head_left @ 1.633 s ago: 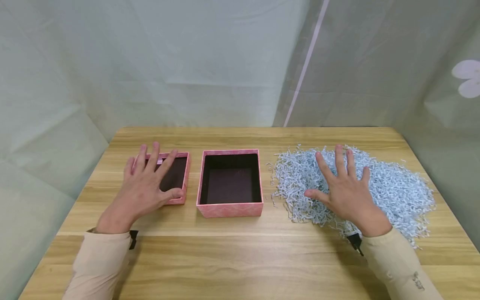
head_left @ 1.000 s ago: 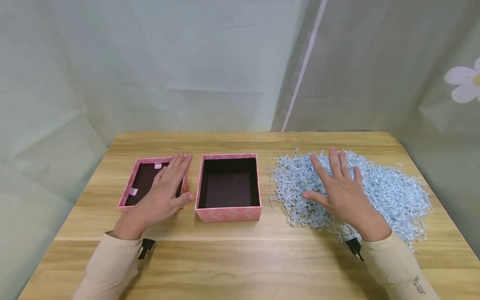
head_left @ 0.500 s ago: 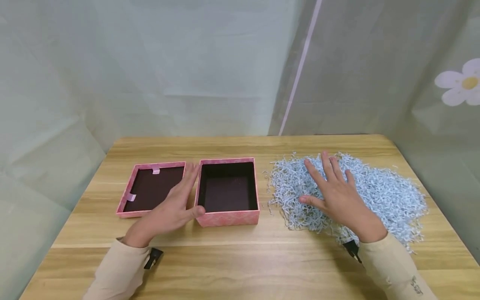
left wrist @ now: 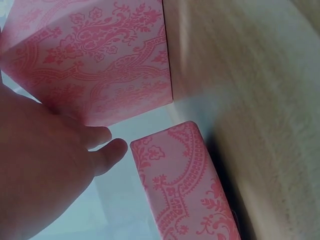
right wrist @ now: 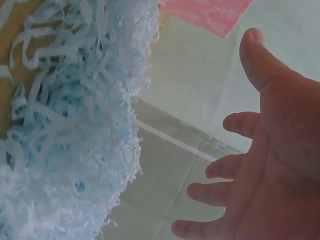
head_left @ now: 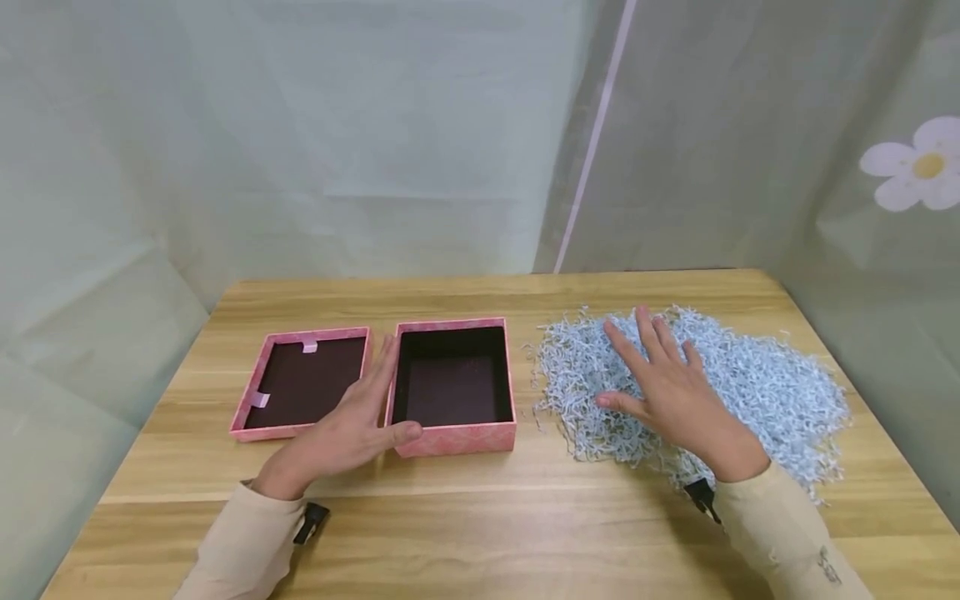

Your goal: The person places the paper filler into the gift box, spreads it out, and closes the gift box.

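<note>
A pink patterned box (head_left: 456,439) with a black inside stands uncovered mid-table. Its shallow pink lid (head_left: 300,379) lies to the left, black inside up, with two pale tabs. My left hand (head_left: 348,429) is at the box's left side, between box and lid, fingers straight and thumb near the front left corner; I cannot tell whether it touches the box. In the left wrist view, the box wall (left wrist: 95,60) is beside the hand. My right hand (head_left: 678,400) hovers with spread fingers over a heap of pale blue shredded paper (head_left: 780,392), apart from it in the right wrist view.
The wooden table (head_left: 480,533) carries all of this. Grey-green cloth (head_left: 375,150) hangs behind it and on both sides, with a white flower print (head_left: 918,164) at right. A few loose paper shreds lie near the heap's left edge.
My left hand has moved right, from over the lid to the box's left side. The right hand stays over the shredded paper. The head view has shifted slightly.
</note>
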A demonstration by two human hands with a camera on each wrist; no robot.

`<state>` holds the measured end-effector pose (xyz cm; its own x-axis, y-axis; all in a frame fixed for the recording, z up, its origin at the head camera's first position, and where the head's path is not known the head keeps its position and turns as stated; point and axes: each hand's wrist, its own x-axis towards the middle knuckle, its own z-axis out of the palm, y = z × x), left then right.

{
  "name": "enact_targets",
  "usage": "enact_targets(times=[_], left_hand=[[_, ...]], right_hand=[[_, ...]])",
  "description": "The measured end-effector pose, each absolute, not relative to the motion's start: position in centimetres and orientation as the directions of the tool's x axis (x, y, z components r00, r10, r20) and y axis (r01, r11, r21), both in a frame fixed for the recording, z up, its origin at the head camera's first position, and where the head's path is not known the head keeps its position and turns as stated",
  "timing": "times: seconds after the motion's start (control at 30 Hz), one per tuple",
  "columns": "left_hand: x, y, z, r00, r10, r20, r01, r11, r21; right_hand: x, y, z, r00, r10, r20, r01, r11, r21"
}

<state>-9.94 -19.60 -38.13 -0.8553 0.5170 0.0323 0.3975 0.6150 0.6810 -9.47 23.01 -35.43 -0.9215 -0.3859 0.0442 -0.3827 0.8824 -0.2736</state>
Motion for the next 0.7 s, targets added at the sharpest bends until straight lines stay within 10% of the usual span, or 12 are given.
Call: enact_targets(times=[0.7], left_hand=[[-9.6, -19.1, -38.2, -0.886, 0.463, -0.014, 0.336, 0.662, 0.670]], right_hand=[[-11.6, 20.2, -38.1, -0.895, -0.426, -0.134, -0.380, 0.884, -0.270]])
